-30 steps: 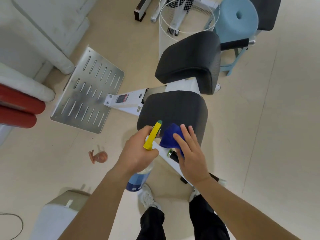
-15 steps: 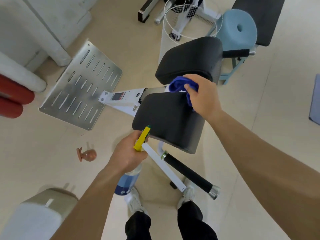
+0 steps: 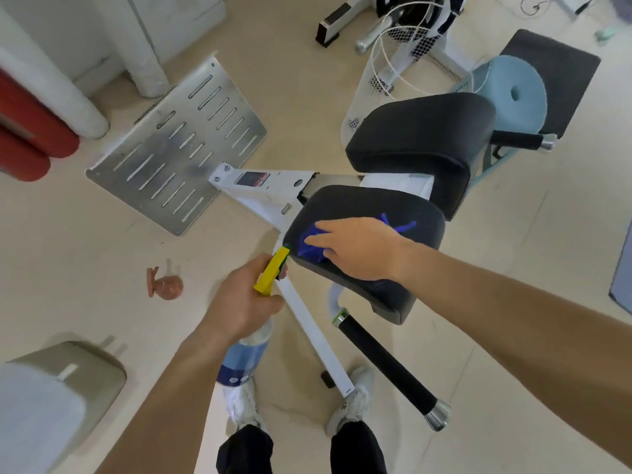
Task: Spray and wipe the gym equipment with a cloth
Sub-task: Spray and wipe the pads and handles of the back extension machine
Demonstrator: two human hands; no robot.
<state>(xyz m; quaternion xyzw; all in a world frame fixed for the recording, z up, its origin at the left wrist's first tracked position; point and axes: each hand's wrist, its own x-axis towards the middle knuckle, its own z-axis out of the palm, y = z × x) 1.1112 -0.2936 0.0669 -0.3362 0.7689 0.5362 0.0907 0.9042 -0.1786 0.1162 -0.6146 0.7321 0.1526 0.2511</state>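
On near pad [image 3: 362, 206], pressing cloth [image 3: 309, 255] with flat right hand [image 3: 359, 249]. Gripping bottle [image 3: 244, 357] in left hand [image 3: 239, 302]. Likely yet to wipe: far pad [image 3: 420, 138].

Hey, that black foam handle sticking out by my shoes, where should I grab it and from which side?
Wrap round the middle of the black foam handle, between its green collar and chrome end cap. Come from above, across its length: it is a slim round bar with its top side uncovered.
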